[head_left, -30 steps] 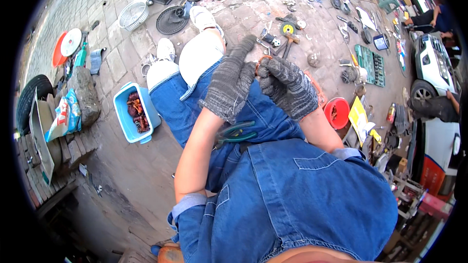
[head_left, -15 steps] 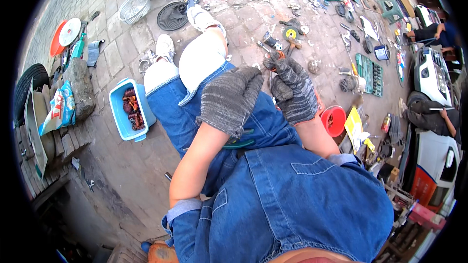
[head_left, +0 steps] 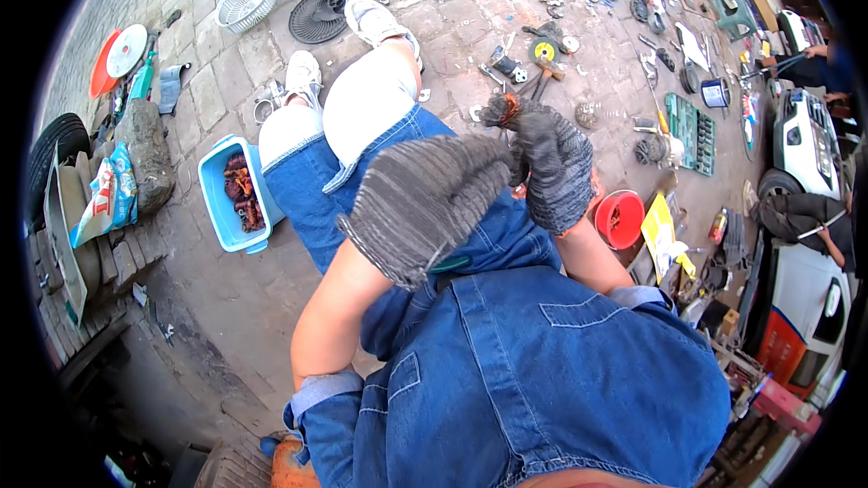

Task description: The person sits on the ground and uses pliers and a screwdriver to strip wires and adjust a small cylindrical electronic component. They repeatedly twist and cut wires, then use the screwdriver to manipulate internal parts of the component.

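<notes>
Both hands wear dark grey knitted gloves and meet above my denim-covered lap. My right hand (head_left: 556, 167) is closed, its fingers bent round a small part with a copper-orange winding (head_left: 511, 108), which pokes out at the fingertips. My left hand (head_left: 429, 203) shows its back, the fingers pressed together and pointing at the right hand. Whatever its fingertips pinch is hidden behind the glove. Left of my legs, a light-blue plastic tub (head_left: 212, 194) contains reddish-brown copper windings (head_left: 241, 192). To the right of my right forearm stands a red bucket (head_left: 636, 220) with small copper-coloured bits inside.
Beyond the right hand lie a hammer (head_left: 548, 75), a yellow-centred disc (head_left: 543, 51) and metal parts. Further right is a green socket case (head_left: 692, 136). A white basket (head_left: 246, 11) and black fan-like grille (head_left: 318, 23) lie past my shoes. Other people and vehicles are at far right.
My left hand has turned and its wrist has shifted left, with the back of the glove now more level. The right hand has tilted more upright, and the copper-wound part has moved slightly left.
</notes>
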Available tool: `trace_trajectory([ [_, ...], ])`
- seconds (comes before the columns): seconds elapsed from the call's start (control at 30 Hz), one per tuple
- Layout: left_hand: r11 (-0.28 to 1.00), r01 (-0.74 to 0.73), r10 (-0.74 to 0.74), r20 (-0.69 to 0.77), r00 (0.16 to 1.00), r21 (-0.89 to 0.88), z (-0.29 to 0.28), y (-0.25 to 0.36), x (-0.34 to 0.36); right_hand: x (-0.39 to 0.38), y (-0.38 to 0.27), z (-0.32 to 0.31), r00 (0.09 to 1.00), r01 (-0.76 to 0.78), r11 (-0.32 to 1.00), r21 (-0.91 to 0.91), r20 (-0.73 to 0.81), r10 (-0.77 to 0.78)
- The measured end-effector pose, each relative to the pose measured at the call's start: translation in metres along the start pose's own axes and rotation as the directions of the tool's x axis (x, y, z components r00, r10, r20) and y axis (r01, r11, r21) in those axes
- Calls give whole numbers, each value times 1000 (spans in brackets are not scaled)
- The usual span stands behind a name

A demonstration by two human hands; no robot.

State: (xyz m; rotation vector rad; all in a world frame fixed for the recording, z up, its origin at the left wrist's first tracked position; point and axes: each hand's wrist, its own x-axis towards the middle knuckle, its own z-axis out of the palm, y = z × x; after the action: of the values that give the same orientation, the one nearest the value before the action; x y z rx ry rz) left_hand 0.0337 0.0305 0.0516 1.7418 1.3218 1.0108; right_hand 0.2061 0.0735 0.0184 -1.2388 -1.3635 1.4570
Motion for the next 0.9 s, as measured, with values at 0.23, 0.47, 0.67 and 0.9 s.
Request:
trace_trajectory([
  [0.23,977,44,-44,-6,999,209,-22,-7,16,7,1,-3,950,-66,996,64,309,43],
  [0.47,994,102,-99,-75,992,40,-13,-34,24,-2,7,-11,908,-147,928,342,418,-10],
  [0.67,979,202,-198,126,972,-25,-3,-22,17,0,-13,-12,880,-66,955,288,469,-80],
  [0.9,946,113,-128,32,991,304,-22,-12,3,-3,-21,-11,850,459,789,-408,461,-256],
])
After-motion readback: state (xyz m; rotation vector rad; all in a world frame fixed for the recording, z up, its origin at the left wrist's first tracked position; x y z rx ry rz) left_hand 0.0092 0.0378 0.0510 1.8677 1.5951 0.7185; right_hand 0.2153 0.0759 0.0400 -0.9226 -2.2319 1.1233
